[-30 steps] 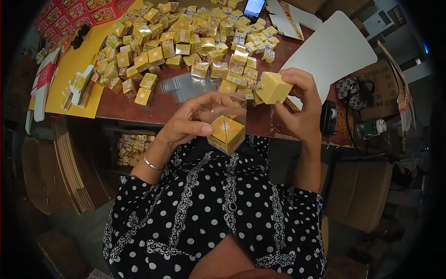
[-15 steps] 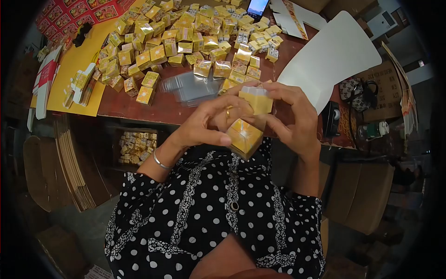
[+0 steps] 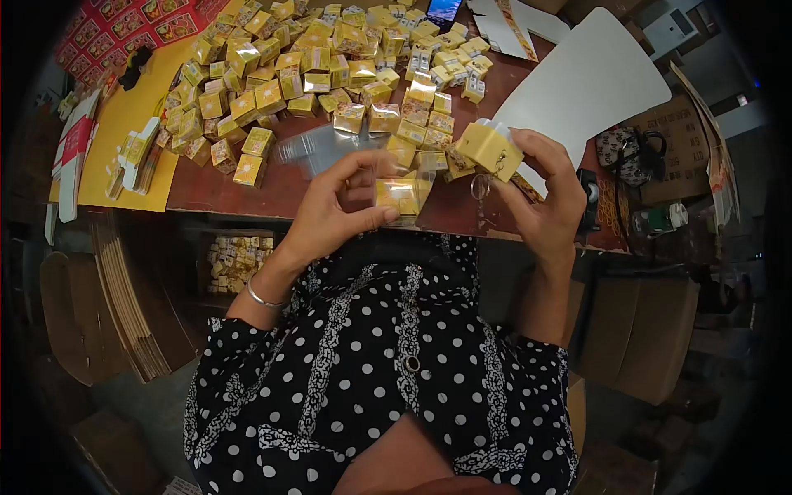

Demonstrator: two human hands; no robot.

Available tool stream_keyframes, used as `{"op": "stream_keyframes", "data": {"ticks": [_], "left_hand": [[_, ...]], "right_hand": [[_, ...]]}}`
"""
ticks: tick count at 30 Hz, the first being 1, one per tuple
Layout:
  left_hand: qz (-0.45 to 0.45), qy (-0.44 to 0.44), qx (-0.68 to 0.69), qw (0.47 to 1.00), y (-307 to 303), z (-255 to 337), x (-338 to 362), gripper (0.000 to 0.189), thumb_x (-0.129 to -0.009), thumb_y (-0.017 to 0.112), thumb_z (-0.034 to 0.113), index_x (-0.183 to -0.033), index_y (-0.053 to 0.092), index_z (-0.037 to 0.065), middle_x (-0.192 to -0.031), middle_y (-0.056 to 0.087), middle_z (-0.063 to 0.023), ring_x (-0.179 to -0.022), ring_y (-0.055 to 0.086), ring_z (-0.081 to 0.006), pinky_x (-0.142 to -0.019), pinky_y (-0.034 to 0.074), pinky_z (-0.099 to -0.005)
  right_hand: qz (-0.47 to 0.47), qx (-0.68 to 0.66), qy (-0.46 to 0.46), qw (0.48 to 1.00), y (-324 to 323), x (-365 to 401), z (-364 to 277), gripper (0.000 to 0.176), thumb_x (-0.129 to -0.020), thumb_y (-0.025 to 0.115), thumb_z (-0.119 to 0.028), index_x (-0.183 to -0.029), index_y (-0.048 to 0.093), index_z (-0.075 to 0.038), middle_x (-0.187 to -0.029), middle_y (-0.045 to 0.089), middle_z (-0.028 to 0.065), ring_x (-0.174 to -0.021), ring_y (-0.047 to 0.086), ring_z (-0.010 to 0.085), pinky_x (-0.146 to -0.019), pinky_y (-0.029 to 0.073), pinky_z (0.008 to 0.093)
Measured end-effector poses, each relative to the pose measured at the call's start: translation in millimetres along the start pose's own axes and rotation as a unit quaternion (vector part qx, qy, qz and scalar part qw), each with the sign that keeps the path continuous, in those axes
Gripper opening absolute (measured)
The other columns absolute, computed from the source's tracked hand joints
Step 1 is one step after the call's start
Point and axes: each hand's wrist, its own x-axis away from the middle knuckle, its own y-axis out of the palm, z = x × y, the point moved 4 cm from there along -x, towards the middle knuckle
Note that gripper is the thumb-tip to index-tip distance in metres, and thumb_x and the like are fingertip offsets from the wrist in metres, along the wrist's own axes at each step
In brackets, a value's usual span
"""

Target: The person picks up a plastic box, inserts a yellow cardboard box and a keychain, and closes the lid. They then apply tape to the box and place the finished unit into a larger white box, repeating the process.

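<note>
My left hand point(image 3: 340, 206) grips a clear plastic sleeve point(image 3: 404, 186) with a small yellow box point(image 3: 398, 196) inside it, held just above the table's near edge. To its right my right hand point(image 3: 540, 198) holds a second small yellow box point(image 3: 489, 147) by its sides, tilted, with a thin key ring hanging beneath it. The two hands are apart, the right one slightly higher. A heap of several similar yellow boxes point(image 3: 330, 62) covers the brown table point(image 3: 247, 194) beyond both hands. Flat clear sleeves point(image 3: 318, 147) lie on the table just past my left hand.
A yellow sheet point(image 3: 136, 115) and red printed sheets point(image 3: 124, 25) lie at the far left. A white card point(image 3: 590, 78) sits at the right, with a phone point(image 3: 444, 10) at the back. Flat cardboard stacks point(image 3: 124, 305) and a carton of boxes point(image 3: 235, 260) stand below the table.
My hands were together with the second box pressed at the sleeve's mouth; now they have separated, the right hand lifting that box up and to the right, the sleeve tilted flatter.
</note>
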Motion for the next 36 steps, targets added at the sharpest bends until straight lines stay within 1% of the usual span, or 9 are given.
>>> {"op": "stream_keyframes", "data": {"ticks": [5,10,14,19,23,26,32,34,36], "left_hand": [[0.005,-0.029,-0.067,0.997,4,-17,2,0.065,-0.084,0.084,0.007,-0.140,0.053,0.002,-0.126,0.064,-0.0067,-0.113,0.064,-0.0152,-0.096,0.054,-0.0313],[-0.030,-0.029,-0.088,0.995,12,-27,2,0.070,-0.082,0.086,0.008,-0.144,0.052,0.002,-0.124,0.065,-0.0077,-0.111,0.064,-0.0147,-0.095,0.054,-0.0311],[-0.036,-0.038,-0.021,0.998,19,-26,4,0.070,-0.083,0.082,0.002,-0.144,0.049,0.000,-0.128,0.064,-0.0099,-0.114,0.064,-0.0171,-0.096,0.055,-0.0327],[-0.025,-0.028,0.075,0.997,17,-22,2,0.069,-0.084,0.078,-0.005,-0.145,0.045,-0.002,-0.132,0.061,-0.0121,-0.118,0.063,-0.0203,-0.098,0.056,-0.0341],[0.008,-0.011,0.095,0.995,20,-20,4,0.067,-0.084,0.080,-0.003,-0.143,0.049,-0.002,-0.129,0.065,-0.0110,-0.113,0.067,-0.0187,-0.094,0.057,-0.0306],[0.024,0.001,0.079,0.997,23,-18,7,0.067,-0.084,0.081,-0.002,-0.143,0.048,-0.002,-0.127,0.066,-0.0122,-0.114,0.067,-0.0199,-0.095,0.057,-0.0313],[0.051,0.027,0.023,0.998,23,-12,9,0.069,-0.083,0.082,0.000,-0.143,0.048,-0.003,-0.125,0.068,-0.0140,-0.114,0.068,-0.0208,-0.097,0.057,-0.0323],[0.052,0.030,0.014,0.998,25,-14,9,0.069,-0.083,0.082,0.000,-0.143,0.048,-0.003,-0.126,0.066,-0.0133,-0.114,0.068,-0.0207,-0.097,0.057,-0.0323],[0.056,0.049,-0.021,0.997,27,-13,8,0.068,-0.083,0.082,0.000,-0.142,0.049,-0.004,-0.127,0.063,-0.0112,-0.114,0.068,-0.0204,-0.098,0.057,-0.0327]], "right_hand": [[-0.069,-0.083,0.060,0.992,6,4,2,0.050,-0.075,0.082,0.006,-0.123,0.066,0.002,-0.121,0.068,0.0135,-0.107,0.068,0.0245,-0.093,0.055,0.0340],[-0.084,-0.309,0.202,0.925,24,5,-1,0.043,-0.082,0.077,0.007,-0.124,0.066,0.004,-0.123,0.066,0.0127,-0.106,0.066,0.0182,-0.094,0.055,0.0316],[-0.067,-0.302,0.223,0.924,35,8,-1,0.042,-0.082,0.078,0.004,-0.123,0.067,0.002,-0.124,0.066,0.0125,-0.106,0.065,0.0172,-0.092,0.055,0.0313],[-0.084,-0.064,0.060,0.993,34,0,-8,0.043,-0.077,0.083,-0.003,-0.117,0.071,-0.001,-0.114,0.072,0.0121,-0.103,0.066,0.0250,-0.088,0.053,0.0343],[-0.113,-0.051,0.032,0.992,40,-1,-6,0.044,-0.074,0.084,-0.006,-0.116,0.072,-0.003,-0.108,0.074,0.0121,-0.102,0.066,0.0293,-0.088,0.053,0.0363],[-0.169,-0.020,-0.021,0.985,41,0,-6,0.048,-0.080,0.081,-0.005,-0.125,0.067,0.000,-0.120,0.066,0.0137,-0.113,0.061,0.0222,-0.095,0.051,0.0336],[-0.073,-0.156,0.155,0.973,46,17,0,0.043,-0.077,0.084,-0.015,-0.118,0.073,-0.004,-0.132,0.061,0.0155,-0.112,0.063,0.0310,-0.094,0.052,0.0387],[-0.069,-0.129,0.075,0.986,45,21,-1,0.038,-0.079,0.083,-0.014,-0.115,0.074,-0.003,-0.152,0.046,0.0192,-0.133,0.052,0.0291,-0.105,0.047,0.0386],[-0.076,-0.075,0.030,0.994,41,16,-7,0.035,-0.078,0.084,-0.012,-0.111,0.075,-0.003,-0.153,0.045,0.0202,-0.137,0.049,0.0319,-0.108,0.044,0.0406]]}}
